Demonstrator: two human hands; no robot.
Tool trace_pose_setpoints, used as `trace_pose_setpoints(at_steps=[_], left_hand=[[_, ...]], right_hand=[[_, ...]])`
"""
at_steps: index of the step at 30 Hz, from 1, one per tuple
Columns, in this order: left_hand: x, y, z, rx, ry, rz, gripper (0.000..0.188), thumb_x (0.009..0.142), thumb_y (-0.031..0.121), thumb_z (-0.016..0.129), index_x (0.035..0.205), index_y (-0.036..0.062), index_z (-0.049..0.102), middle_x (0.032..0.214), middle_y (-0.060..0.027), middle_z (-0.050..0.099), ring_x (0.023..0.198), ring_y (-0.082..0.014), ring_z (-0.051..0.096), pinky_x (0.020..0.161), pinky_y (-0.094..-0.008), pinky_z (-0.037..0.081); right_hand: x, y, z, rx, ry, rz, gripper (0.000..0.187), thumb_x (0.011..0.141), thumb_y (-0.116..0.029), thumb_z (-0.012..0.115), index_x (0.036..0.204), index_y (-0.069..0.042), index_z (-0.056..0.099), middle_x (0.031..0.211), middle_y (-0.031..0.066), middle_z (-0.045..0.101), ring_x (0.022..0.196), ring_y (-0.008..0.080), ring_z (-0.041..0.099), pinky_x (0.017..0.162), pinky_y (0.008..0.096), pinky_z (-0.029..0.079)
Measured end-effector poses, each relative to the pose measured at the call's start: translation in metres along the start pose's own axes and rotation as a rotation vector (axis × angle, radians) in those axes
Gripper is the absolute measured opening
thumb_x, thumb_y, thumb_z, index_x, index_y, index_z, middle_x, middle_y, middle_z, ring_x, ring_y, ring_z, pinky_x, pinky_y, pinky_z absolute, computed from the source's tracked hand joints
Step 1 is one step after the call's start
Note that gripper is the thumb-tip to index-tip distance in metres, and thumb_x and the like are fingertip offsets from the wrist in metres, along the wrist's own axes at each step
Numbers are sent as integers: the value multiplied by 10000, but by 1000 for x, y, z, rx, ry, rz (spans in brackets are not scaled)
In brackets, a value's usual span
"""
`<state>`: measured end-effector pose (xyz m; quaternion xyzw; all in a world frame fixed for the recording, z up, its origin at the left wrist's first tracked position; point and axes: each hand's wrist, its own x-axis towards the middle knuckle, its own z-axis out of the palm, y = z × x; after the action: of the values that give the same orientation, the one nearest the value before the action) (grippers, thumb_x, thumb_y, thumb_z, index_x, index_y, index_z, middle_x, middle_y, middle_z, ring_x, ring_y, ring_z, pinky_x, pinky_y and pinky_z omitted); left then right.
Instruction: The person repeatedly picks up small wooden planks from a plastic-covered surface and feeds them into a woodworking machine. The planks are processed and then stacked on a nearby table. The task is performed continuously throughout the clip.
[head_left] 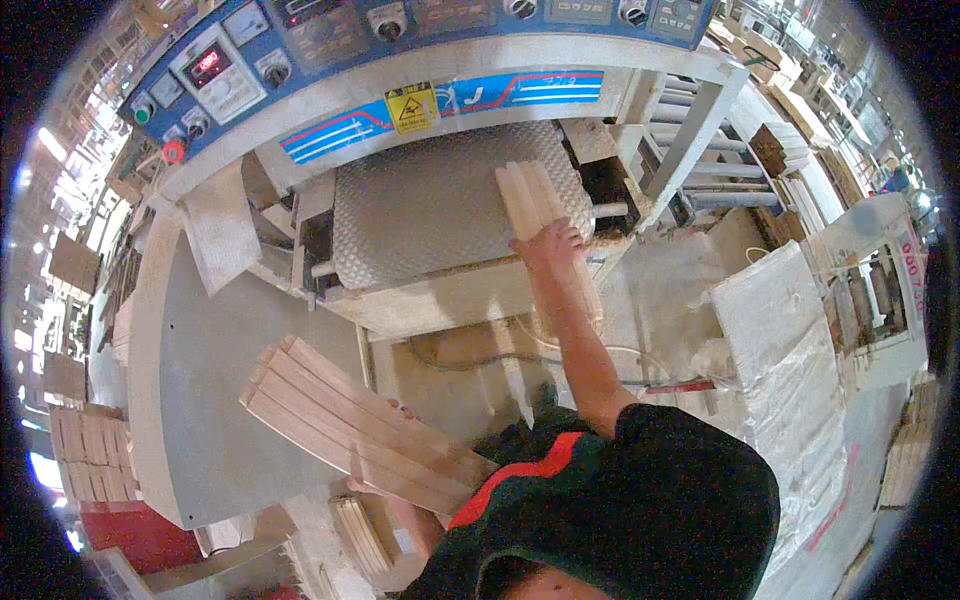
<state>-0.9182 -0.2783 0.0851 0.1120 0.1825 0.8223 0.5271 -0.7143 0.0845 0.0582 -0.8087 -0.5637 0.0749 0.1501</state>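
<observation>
My right hand (pixel 552 246) is closed over a few narrow pale wooden strips (pixel 528 192). Their far ends lie on the right side of a textured conveyor belt (pixel 430 205), while the near part extends past the machine's front edge below my forearm. At lower left, my left hand (pixel 366 487) supports a wide bundle of long wooden strips (pixel 350 418), with fingertips showing on its upper side and the rest of the hand beneath. The bundle slants from the grey panel toward my body, its strips side by side. My shirt meets its near end.
A blue control panel (pixel 335 32) with knobs and a red display spans the machine's top. Grey rollers (pixel 715 170) run at right, near a plastic-covered stack (pixel 785 335). A grey panel (pixel 225 400) stands at left. Wood piles (pixel 92 455) and another bundle (pixel 360 535) sit lower left.
</observation>
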Motion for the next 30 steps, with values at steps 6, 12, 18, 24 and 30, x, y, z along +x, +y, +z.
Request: trace_pose_setpoints(at_steps=[6,12,18,24,30], left_hand=[[10,-13,5,80,105,30,1039,640,671,657,1405,55,318,1253,-230,486,1098,-386,521,903,-492,473],[17,2,-7,143,197,95,1019,658,672,630,1404,51,319,1242,-230,496,1093,-383,525,900,-490,474],[29,9,-14,176,239,105,1000,675,673,604,1403,48,321,1231,-230,506,1089,-380,529,896,-488,475],[39,3,-14,197,250,88,982,693,674,577,1402,44,322,1221,-230,516,1084,-377,533,893,-486,476],[59,-9,-7,195,210,45,965,710,676,550,1401,40,323,1210,-230,526,1080,-374,537,890,-484,477]], right_hand=[[62,-62,37,-48,75,49,1194,525,-631,738,1395,64,308,1309,270,447,1177,398,458,991,514,339],[100,-85,64,-66,170,-8,1174,515,-647,743,1352,80,358,1282,264,473,1164,413,463,970,512,366],[139,-85,81,-11,126,-49,1133,519,-656,757,1296,98,422,1268,256,478,1159,419,464,957,519,386],[129,-103,69,54,122,-68,1175,549,-702,724,1359,71,367,1333,273,427,1244,395,414,1009,578,329],[141,-92,71,123,29,-73,1171,580,-677,728,1410,26,293,1389,297,362,1294,425,346,1041,611,265]])
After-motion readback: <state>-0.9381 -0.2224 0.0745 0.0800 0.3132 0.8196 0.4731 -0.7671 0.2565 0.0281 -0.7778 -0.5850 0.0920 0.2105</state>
